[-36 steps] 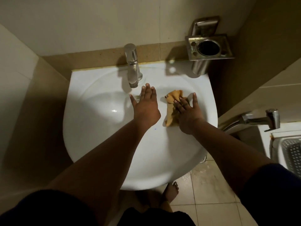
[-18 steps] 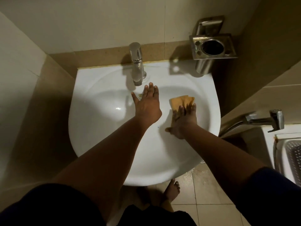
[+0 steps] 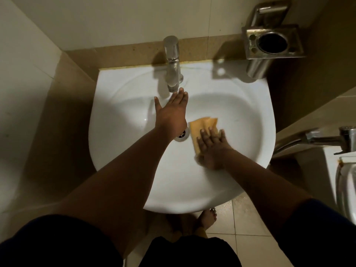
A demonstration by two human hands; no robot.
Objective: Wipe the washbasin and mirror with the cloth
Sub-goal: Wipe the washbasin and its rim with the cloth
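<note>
A white washbasin [image 3: 240, 116] fills the middle of the view, with its drain [image 3: 182, 136] at the bowl's centre. An orange cloth [image 3: 201, 125] lies flat in the bowl just right of the drain. My right hand [image 3: 212, 149] presses flat on the cloth's near part, fingers spread. My left hand [image 3: 172, 114] hovers open above the bowl, fingertips close under the spout of the chrome tap [image 3: 172, 64]. The mirror is out of view.
A steel tumbler holder [image 3: 273, 42] is fixed to the wall at the back right. A second tap [image 3: 325, 140] and a white fixture [image 3: 346, 185] stand at the right edge. Tiled walls close in on the left. A bare foot [image 3: 206, 218] stands on the floor tiles below.
My right hand has slid the cloth from the bowl's right side down toward the drain. My left hand has stayed near the tap spout. The camera has shifted closer.
</note>
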